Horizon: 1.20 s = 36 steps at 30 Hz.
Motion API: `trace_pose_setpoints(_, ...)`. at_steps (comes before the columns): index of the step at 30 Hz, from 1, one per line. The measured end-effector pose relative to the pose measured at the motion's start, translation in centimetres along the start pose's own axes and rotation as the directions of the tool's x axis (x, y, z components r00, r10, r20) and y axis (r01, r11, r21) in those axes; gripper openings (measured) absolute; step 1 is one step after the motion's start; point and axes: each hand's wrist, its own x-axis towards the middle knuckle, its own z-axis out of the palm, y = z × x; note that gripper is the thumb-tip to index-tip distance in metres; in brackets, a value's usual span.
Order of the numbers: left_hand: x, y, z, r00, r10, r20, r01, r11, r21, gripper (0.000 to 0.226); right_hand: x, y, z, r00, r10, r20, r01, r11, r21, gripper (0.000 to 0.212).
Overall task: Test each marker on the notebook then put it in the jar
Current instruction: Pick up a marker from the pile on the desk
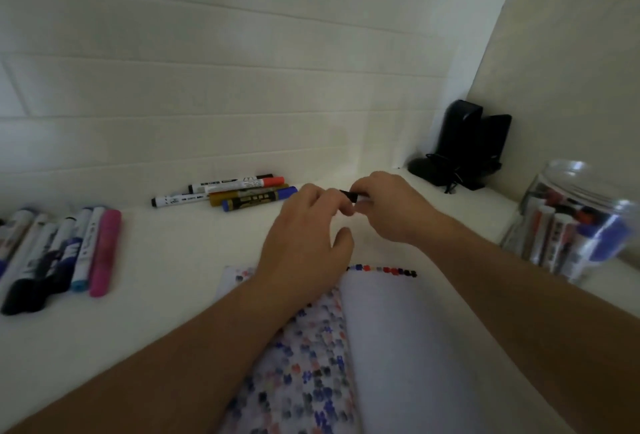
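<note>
Above the notebook (381, 329): black marker (352, 195), long axis roughly level, left to right, pinched in right hand (388, 207). Left hand (304, 236) touches its left end; grasp unclear. Jar (575, 222) at right.

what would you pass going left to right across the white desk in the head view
Row of markers with the pink marker at its right end → small pile of markers with a blue-capped one → left hand → right hand pinching a black marker → black speakers → clear glass jar holding markers.
</note>
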Motion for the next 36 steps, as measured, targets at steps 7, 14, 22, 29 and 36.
trace_pose_setpoints(7, -0.2, 0.3, -0.7, 0.945, 0.080, 0.316, -0.053, 0.994, -0.094, 0.027, -12.0, -0.4, -2.8, 0.984, -0.165, 0.066, 0.166, 0.986, -0.011, 0.034)
trace_pose_setpoints(14, -0.7, 1.3, -0.6, 0.885, 0.191, 0.425, -0.228, 0.973, 0.038, 0.050, -14.8, -0.5, -0.3, 0.977, -0.162, -0.136, 0.169, 0.984, 0.046, 0.039)
trace_pose_setpoints(22, -0.8, 0.9, -0.4, 0.868, 0.138, 0.477, -0.146, 0.989, -0.021, 0.042, -14.5, 0.1, 0.0, 0.984, -0.157, -0.086, 0.150, 0.985, -0.082, 0.049)
trace_pose_setpoints(29, -1.0, 1.1, -0.7, 0.897, 0.089, 0.433, -0.060, 0.995, -0.080, 0.016, -15.4, 0.7, -2.7, 0.985, 0.154, -0.072, -0.128, 0.951, 0.281, 0.038)
trace_pose_setpoints(36, -0.8, 0.7, -0.1, 0.900, 0.127, 0.417, -0.116, 0.992, -0.051, 0.026, -15.5, 3.4, -3.7, 0.942, 0.288, 0.173, -0.169, -0.037, 0.985, 0.050)
